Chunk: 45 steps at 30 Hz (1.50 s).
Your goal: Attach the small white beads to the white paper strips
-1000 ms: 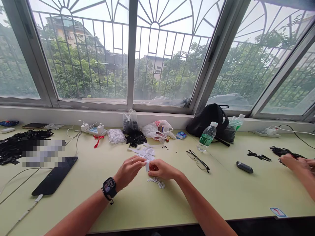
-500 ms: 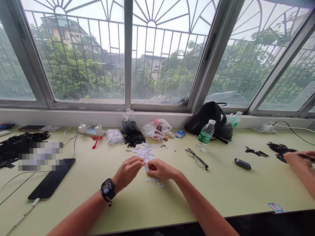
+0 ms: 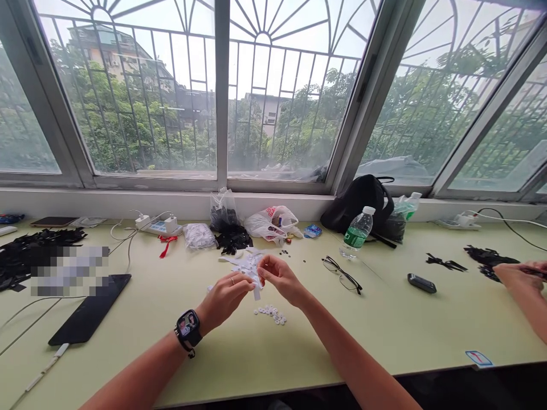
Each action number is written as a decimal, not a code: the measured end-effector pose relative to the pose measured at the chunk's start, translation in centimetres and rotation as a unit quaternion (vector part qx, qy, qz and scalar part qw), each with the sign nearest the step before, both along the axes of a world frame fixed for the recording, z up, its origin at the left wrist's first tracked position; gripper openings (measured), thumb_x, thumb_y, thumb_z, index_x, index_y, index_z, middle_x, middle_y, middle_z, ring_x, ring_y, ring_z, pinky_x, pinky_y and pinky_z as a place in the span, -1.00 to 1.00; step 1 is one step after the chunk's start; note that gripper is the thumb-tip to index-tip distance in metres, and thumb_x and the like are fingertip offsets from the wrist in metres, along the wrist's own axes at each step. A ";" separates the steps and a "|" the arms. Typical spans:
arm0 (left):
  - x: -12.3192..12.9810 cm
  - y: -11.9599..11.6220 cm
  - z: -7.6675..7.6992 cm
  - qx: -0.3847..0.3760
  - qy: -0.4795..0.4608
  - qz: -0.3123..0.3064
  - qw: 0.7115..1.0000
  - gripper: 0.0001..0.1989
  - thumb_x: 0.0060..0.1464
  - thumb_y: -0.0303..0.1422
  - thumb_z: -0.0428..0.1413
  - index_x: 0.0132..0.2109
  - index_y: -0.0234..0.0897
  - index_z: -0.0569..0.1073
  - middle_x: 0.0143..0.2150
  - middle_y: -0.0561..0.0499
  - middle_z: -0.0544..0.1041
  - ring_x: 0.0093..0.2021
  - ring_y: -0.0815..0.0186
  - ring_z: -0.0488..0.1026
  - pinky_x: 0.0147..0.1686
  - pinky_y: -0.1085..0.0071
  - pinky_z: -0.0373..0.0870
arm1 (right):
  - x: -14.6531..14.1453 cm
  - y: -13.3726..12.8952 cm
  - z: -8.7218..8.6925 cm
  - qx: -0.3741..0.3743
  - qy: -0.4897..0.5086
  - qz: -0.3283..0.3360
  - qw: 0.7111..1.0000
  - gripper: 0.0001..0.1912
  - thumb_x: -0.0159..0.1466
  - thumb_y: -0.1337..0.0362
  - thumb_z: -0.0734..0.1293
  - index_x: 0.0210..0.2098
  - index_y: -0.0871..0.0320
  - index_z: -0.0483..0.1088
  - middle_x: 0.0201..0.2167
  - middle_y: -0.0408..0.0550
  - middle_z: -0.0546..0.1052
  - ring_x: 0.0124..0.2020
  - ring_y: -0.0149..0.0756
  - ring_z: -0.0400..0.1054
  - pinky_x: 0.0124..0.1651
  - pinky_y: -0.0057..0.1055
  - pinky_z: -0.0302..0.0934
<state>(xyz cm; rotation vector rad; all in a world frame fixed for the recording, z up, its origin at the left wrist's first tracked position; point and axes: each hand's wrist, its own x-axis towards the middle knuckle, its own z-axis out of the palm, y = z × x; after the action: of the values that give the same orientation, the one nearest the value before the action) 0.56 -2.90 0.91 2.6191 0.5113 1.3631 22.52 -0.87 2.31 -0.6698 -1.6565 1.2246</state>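
My left hand [image 3: 226, 297], with a ring and a watch on its wrist, is closed in a pinch on a short white strip [image 3: 257, 295], whose lower end hangs below the fingertips. Close above it, my right hand [image 3: 282, 278] pinches thumb and fingers together at the strip's upper part; what lies between those fingertips is hidden. Behind both hands spreads a loose pile of white strips [image 3: 244, 262]. Small round white buttons [image 3: 273, 314] lie in a cluster on the table, just below my right hand.
Eyeglasses [image 3: 342, 275] and a water bottle [image 3: 358, 233] stand to the right, near a black bag [image 3: 363, 205]. A black tablet [image 3: 92, 310] with a cable lies left. Black strips [image 3: 233, 240] sit at the back. Another person's hand [image 3: 519, 279] works at the far right.
My right hand has moved up and slightly away from me, uncovering more of the white strip's lower end. My left hand has stayed nearly in place.
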 end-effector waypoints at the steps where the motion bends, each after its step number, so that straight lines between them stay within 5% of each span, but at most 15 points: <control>1: 0.0 0.0 0.0 -0.001 0.001 0.002 1.000 -0.84 0.35 -0.55 0.06 -0.10 -0.22 0.48 -0.12 -0.11 0.64 -0.21 0.26 0.52 -0.19 0.33 0.46 | -0.1 -0.1 0.0 -0.006 0.012 0.007 1.000 -0.71 0.31 0.07 0.47 -0.23 0.13 0.38 -0.36 -0.16 0.40 -0.41 -0.37 0.30 -0.30 -0.36 0.24; 9: 0.0 0.2 -0.2 -0.009 -0.002 0.011 1.000 -0.85 0.37 -0.53 0.05 -0.14 -0.22 0.47 -0.16 -0.09 0.63 -0.22 0.26 0.50 -0.19 0.32 0.46 | -0.2 -0.6 0.3 -0.045 0.035 0.029 0.998 -0.69 0.17 0.23 0.59 -0.24 0.13 0.42 -0.35 -0.14 0.51 -0.32 -0.32 0.40 -0.23 -0.36 0.28; 18: -0.1 0.4 -0.5 0.000 0.008 0.021 1.000 -0.84 0.38 -0.51 0.03 -0.13 -0.22 0.47 -0.16 -0.09 0.63 -0.21 0.26 0.51 -0.20 0.32 0.47 | 0.2 -0.5 0.2 -0.034 -0.003 0.021 0.999 -0.67 0.18 0.19 0.59 -0.18 0.14 0.45 -0.38 -0.12 0.58 -0.35 -0.30 0.45 -0.25 -0.35 0.30; 26: -0.1 0.6 -1.3 -0.028 0.010 0.086 0.996 -0.77 0.40 -0.45 0.02 0.10 -0.20 0.49 -0.18 -0.09 0.62 -0.18 0.22 0.55 -0.19 0.30 0.51 | 0.1 -0.7 0.2 0.009 -0.047 0.007 0.999 -0.62 0.23 0.14 0.54 -0.05 0.13 0.44 -0.35 -0.10 0.59 -0.28 -0.24 0.51 -0.09 -0.22 0.38; 33: -0.4 0.9 -1.0 -0.016 -0.025 0.112 0.993 -0.77 0.38 -0.48 0.04 0.06 -0.17 0.52 -0.08 -0.09 0.66 -0.05 0.19 0.58 -0.06 0.25 0.53 | 0.1 -1.0 0.4 -0.018 -0.036 0.018 0.999 -0.56 0.22 0.13 0.55 0.02 0.11 0.45 -0.04 0.07 0.59 -0.05 -0.12 0.51 -0.05 -0.20 0.41; 45: -0.3 1.0 -1.0 -0.010 0.006 0.163 0.987 -0.81 0.41 -0.41 0.01 0.02 -0.22 0.51 -0.17 -0.09 0.65 -0.14 0.18 0.60 -0.17 0.26 0.54 | -0.2 -0.6 -0.2 -0.073 -0.007 0.016 0.997 -0.49 0.18 0.09 0.57 0.06 0.08 0.46 -0.08 0.07 0.62 -0.16 -0.15 0.50 -0.16 -0.25 0.34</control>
<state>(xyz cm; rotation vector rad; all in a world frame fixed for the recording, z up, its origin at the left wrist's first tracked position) 0.25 -1.90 -0.05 2.6128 0.9858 1.4158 22.30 -1.45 2.13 -0.7454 -1.6057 1.3762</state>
